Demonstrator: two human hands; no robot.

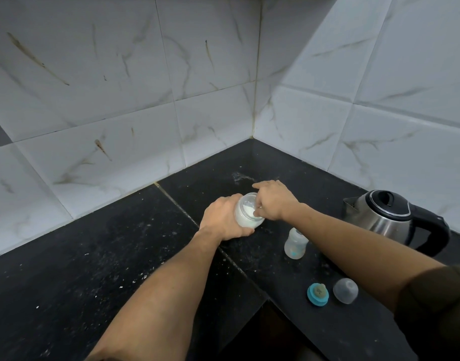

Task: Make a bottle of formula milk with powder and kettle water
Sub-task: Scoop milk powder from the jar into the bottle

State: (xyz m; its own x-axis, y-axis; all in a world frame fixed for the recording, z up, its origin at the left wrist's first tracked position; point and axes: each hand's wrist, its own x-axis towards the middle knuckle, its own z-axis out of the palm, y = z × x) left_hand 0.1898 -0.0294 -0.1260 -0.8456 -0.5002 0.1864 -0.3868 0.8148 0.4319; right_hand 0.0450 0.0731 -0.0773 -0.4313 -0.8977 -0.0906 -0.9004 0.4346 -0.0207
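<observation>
A marble-veined tiled wall (pixel 119 87) is seen meeting in a corner above a black speckled countertop (pixel 93 256), on which pale specks are scattered. A steel kettle (pixel 390 217) with a black lid and handle is stood at the right, its spout turned left towards the corner.

Near the middle of the counter a glass jar of white powder (pixel 245 214) is gripped by the left hand (pixel 223 217), whose fingers and thumb are wrapped round its body. The jar is tilted, its long axis leaning and its open mouth turned up and to the right. Whether its base touches the counter cannot be told. The right hand (pixel 273 201) is held at that mouth, its fingers bunched and dipped over the rim, the forefinger stuck out leftwards. What, if anything, is pinched there cannot be told.

Just right of the jar a small clear baby bottle (pixel 295 243) is stood upright, open at the neck. Nearer the counter's edge a clear domed cap (pixel 345 290) is set beside a teal ring with teat (pixel 318 294).
</observation>
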